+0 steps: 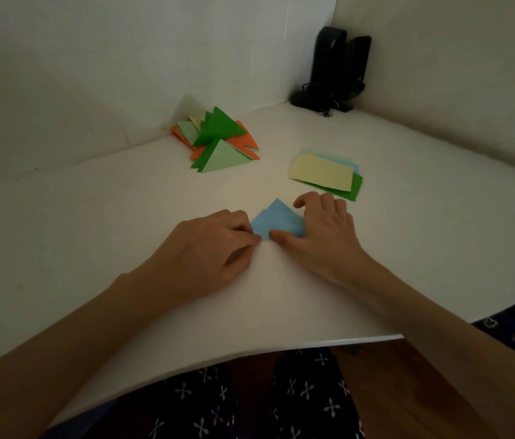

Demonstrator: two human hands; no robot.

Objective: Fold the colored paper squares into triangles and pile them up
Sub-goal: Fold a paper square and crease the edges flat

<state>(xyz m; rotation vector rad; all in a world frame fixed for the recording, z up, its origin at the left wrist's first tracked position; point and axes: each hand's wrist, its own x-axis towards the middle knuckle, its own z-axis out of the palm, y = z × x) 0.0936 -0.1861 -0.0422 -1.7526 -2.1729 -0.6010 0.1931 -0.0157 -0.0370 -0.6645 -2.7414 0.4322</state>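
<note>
A light blue paper, folded over on itself, lies on the white table in front of me. My left hand pinches its near left corner with curled fingertips. My right hand lies over its right side, thumb pressed on the near edge and fingers bent on the far right part. A pile of folded triangles in green, light green, orange and yellow sits at the back by the wall. A stack of unfolded squares, yellow on top of blue and green, lies to the right.
Two black speakers with cables stand in the back right corner. Walls close the table at the back and right. The table's near edge curves just above my lap.
</note>
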